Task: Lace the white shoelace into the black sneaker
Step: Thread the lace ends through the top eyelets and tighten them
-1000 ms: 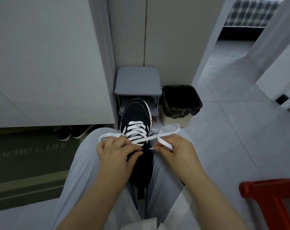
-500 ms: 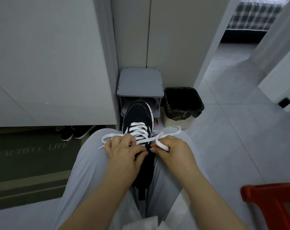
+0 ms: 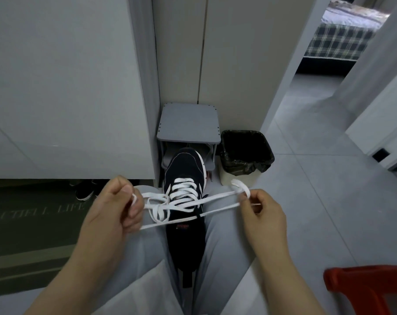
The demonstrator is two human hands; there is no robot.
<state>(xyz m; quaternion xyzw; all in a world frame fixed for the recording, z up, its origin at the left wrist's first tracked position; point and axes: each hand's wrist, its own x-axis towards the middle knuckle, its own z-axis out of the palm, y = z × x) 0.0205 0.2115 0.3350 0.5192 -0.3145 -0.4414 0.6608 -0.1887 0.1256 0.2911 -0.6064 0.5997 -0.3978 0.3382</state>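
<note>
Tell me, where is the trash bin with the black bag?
In the head view, the trash bin stands on the floor right of centre, right next to the small grey rack and just past the toe of the black sneaker.

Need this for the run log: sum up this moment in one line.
left hand: pinches white shoelace | right hand: pinches its loop | strands: stretched sideways between hands | black sneaker: laced, held between thighs

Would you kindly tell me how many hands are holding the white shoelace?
2: the left hand grips the white shoelace left of the black sneaker; the right hand pinches it on the right.
</note>
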